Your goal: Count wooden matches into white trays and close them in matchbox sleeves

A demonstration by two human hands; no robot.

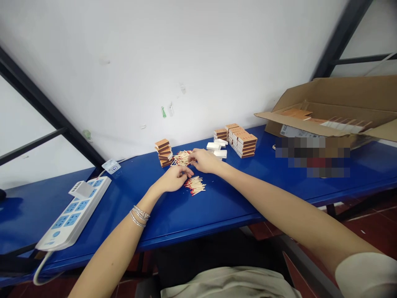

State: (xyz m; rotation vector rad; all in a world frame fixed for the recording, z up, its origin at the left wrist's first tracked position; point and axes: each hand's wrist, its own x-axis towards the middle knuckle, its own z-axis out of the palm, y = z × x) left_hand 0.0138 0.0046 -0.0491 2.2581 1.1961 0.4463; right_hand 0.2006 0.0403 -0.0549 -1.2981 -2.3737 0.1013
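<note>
A loose heap of wooden matches [182,157] with red heads lies on the blue table [198,221], close to the wall. My right hand [204,160] reaches into this heap from the right, its fingertips pinched on matches. Beside it, my left hand [175,179] rests low over the table with curved fingers, the thumb apart from them; nothing shows clearly in its grasp. Just in front of both hands is a smaller group of matches [196,185], laid roughly side by side. A stack of orange matchboxes [163,151] stands left of the heap.
White inner trays [220,154] lie behind my right hand, beside stacked matchboxes [245,142]. An open cardboard box [347,97] stands at the right with a blurred patch before it. On the left are a white power strip [76,213] and a card [111,166].
</note>
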